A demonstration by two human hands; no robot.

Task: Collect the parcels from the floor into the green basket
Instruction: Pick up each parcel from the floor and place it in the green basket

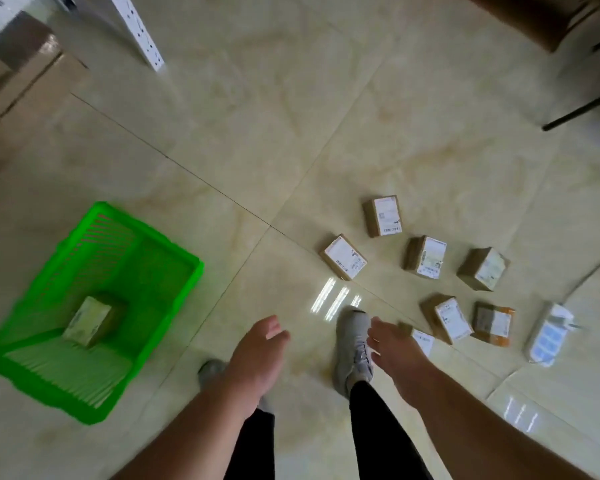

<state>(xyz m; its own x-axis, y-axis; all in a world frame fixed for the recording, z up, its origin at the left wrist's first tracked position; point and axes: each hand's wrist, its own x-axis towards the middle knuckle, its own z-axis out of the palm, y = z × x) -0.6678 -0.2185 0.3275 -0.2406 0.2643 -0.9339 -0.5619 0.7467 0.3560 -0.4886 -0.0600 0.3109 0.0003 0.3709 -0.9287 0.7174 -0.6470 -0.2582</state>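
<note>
The person stands on a tiled floor [291, 133] and looks down at both bare hands, which are stretched forward over the feet. The left hand [257, 355] is open with the fingers loose and a little spread, and it holds nothing. The right hand [394, 348] is also open and empty, fingers pointing down toward the floor. Just beyond the fingertips of the right hand lies one small parcel [420, 339], partly hidden behind the hand; whether the hand touches it cannot be told. A little further past this hand there are two more boxes side by side [447, 318] [492, 322], and further still four others lie scattered, each with a white label on top [343, 256] [382, 215] [426, 256] [484, 268]. To the outer side of the right hand, beyond the boxes, a white power strip [548, 334] lies with its cable going away. Between the two hands a grey shoe [354, 344] is seen, under the right hand's thumb side. The green basket [160, 306] stands well apart from the left hand, on its outer side, and one parcel [90, 320] lies already inside it, near the middle of the bottom
</note>
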